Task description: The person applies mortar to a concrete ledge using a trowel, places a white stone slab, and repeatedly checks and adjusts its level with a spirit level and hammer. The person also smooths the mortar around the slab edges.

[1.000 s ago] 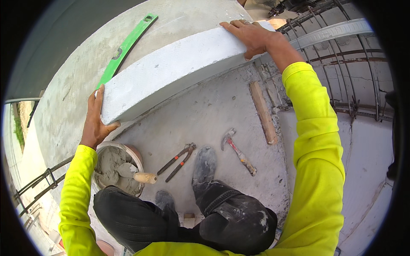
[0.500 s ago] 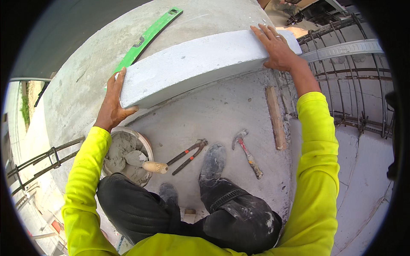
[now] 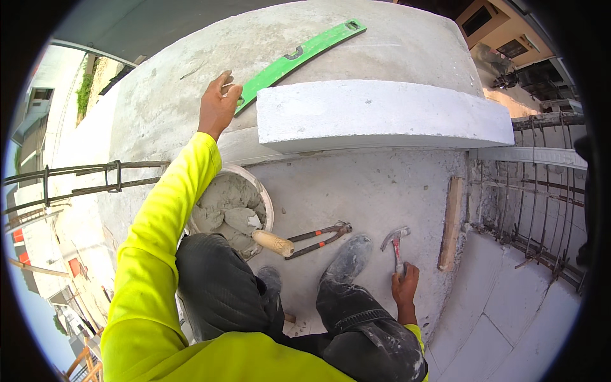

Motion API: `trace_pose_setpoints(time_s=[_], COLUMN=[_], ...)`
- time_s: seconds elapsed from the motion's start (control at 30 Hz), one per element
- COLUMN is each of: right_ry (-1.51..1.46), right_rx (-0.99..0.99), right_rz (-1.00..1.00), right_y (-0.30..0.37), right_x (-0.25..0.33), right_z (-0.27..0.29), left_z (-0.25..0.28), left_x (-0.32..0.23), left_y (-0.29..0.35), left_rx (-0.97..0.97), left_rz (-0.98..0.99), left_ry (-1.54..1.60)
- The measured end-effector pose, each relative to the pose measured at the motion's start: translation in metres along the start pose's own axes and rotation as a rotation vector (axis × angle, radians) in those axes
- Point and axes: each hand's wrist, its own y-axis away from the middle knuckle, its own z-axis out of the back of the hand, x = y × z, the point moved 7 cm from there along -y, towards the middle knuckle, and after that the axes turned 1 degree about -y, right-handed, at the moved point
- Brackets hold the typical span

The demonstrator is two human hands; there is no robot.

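Note:
My right hand (image 3: 405,284) is closed around the handle of a claw hammer (image 3: 397,245), whose head rests on the concrete floor by my boot. At the near end of a green spirit level (image 3: 298,58), my left hand (image 3: 219,102) is open, its fingers loosely bent and apart. Whether it touches the level I cannot tell. A long white block (image 3: 382,111) lies along the edge of the concrete slab, right of my left hand, with neither hand on it. The level lies flat on the slab behind the block's left end.
A bucket of grey mortar (image 3: 270,197) stands below my left arm, with a wooden-handled trowel (image 3: 272,242) in it. Pincers (image 3: 321,240) lie beside my boot. A wood strip (image 3: 450,223) is at the right. Steel rebar (image 3: 89,178) juts out at left; more rebar (image 3: 541,191) stands at right.
Both hands have let go of the white block. My right hand has come down to the hammer and gripped it; my left has moved to the level's end. The view has shifted.

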Motion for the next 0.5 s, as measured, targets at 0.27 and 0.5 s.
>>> trace_pose_setpoints(time_s=[0.27,0.5], right_ry=[0.060,0.064], right_rx=[0.058,0.093], right_rz=[-0.115,-0.092], right_y=[-0.012,-0.018], right_x=[-0.016,-0.012], right_z=[-0.022,-0.017], left_z=[-0.048,-0.067], left_x=[0.107,0.099], left_y=[-0.053,-0.056], left_rx=[0.142,0.229], left_rz=[0.063,0.061], left_ry=[-0.840,-0.904])
